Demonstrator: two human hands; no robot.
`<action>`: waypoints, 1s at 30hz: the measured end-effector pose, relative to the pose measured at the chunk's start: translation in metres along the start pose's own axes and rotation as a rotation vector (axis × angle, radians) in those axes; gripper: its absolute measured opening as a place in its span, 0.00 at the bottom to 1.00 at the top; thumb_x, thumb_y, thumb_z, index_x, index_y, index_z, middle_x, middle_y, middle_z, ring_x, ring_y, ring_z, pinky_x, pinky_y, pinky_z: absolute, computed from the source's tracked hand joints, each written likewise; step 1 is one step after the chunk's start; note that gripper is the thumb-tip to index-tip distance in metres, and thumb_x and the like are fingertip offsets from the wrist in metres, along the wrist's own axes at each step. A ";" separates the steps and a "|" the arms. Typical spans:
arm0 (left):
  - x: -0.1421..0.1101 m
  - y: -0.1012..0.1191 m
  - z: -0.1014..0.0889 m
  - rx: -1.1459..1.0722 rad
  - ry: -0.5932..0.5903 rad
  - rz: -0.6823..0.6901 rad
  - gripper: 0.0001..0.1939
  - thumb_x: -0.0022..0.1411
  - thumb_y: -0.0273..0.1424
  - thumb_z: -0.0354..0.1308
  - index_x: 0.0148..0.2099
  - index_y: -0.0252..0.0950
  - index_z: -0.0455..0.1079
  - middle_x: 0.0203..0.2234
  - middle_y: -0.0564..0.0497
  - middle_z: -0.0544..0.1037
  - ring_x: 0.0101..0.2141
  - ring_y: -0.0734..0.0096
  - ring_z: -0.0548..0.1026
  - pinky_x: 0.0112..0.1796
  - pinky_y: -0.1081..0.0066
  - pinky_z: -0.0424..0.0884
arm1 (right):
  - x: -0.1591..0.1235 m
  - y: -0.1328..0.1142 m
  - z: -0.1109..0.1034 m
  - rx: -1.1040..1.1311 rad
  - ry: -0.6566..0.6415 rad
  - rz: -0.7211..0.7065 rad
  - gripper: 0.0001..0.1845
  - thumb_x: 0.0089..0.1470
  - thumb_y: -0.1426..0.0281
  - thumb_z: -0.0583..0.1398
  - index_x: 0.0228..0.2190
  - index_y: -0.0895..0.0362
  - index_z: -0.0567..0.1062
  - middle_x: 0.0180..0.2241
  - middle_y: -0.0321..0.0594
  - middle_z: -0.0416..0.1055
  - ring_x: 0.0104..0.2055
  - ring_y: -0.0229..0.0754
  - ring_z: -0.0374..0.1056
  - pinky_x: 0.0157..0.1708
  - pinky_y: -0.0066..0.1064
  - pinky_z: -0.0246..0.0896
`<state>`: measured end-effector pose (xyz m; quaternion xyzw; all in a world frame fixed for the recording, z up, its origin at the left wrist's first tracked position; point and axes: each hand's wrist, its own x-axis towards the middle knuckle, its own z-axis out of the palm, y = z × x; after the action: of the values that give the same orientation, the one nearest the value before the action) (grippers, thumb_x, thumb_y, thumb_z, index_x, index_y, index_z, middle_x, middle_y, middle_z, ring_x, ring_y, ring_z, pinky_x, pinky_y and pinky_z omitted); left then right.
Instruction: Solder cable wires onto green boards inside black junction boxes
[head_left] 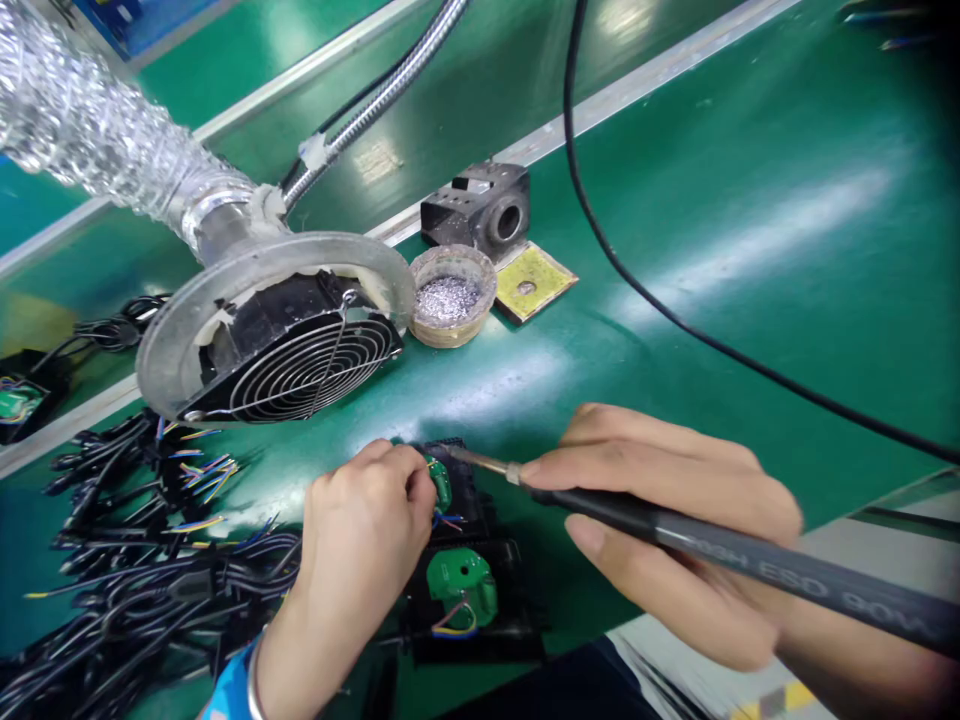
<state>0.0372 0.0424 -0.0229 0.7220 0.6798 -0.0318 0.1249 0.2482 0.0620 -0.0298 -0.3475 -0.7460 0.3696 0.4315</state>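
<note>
Head view: upper green board (441, 484) between the hands (367, 530) (675, 470), nearer the left.

Electronics assembly workshop, as I read it over the head feed: one green counter (720, 200); one guarded fan (315, 370) on a foil duct (97, 130); one soldering iron (720, 550), handle lettered ESD; one dark iron stand (472, 222); one yellow sponge (544, 275); one round bowl (444, 335) of silvery bits; green circuit boards (451, 572) in black housings (517, 645); black cables (225, 578), heaped, coloured wire ends showing.
</note>
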 end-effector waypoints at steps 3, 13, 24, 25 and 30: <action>0.000 -0.001 0.001 0.018 0.023 0.014 0.09 0.61 0.30 0.56 0.30 0.42 0.74 0.27 0.56 0.78 0.24 0.71 0.72 0.24 0.70 0.51 | -0.003 -0.001 0.000 -0.047 0.040 -0.021 0.19 0.51 0.80 0.57 0.45 0.56 0.74 0.29 0.39 0.73 0.26 0.37 0.67 0.23 0.30 0.64; 0.002 0.000 -0.002 0.031 0.009 0.035 0.07 0.63 0.31 0.56 0.33 0.45 0.75 0.27 0.57 0.77 0.25 0.69 0.73 0.25 0.69 0.53 | -0.026 0.004 0.053 -0.262 0.105 0.058 0.14 0.55 0.76 0.61 0.44 0.57 0.71 0.33 0.39 0.73 0.32 0.39 0.69 0.32 0.30 0.69; -0.002 -0.007 -0.013 -0.129 -0.154 0.222 0.13 0.65 0.34 0.53 0.50 0.50 0.71 0.37 0.56 0.74 0.30 0.70 0.74 0.30 0.70 0.64 | -0.032 0.009 0.062 -0.277 0.136 0.075 0.19 0.55 0.80 0.58 0.48 0.56 0.68 0.34 0.39 0.71 0.34 0.38 0.68 0.35 0.29 0.69; -0.002 -0.007 -0.015 -0.112 -0.183 0.252 0.13 0.65 0.34 0.53 0.51 0.49 0.70 0.37 0.56 0.73 0.29 0.70 0.74 0.29 0.69 0.64 | -0.032 0.009 0.062 -0.281 0.134 0.075 0.19 0.55 0.80 0.58 0.48 0.56 0.68 0.34 0.38 0.71 0.34 0.38 0.68 0.35 0.29 0.69; 0.000 -0.008 -0.021 -0.035 -0.251 0.340 0.08 0.65 0.36 0.51 0.42 0.42 0.70 0.35 0.52 0.71 0.31 0.65 0.72 0.30 0.66 0.66 | -0.033 0.011 0.063 -0.323 0.110 0.059 0.18 0.56 0.79 0.57 0.48 0.55 0.68 0.34 0.38 0.71 0.32 0.39 0.67 0.33 0.29 0.68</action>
<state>0.0271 0.0473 -0.0032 0.8143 0.5280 -0.0882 0.2246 0.2067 0.0234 -0.0741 -0.4538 -0.7604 0.2379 0.3992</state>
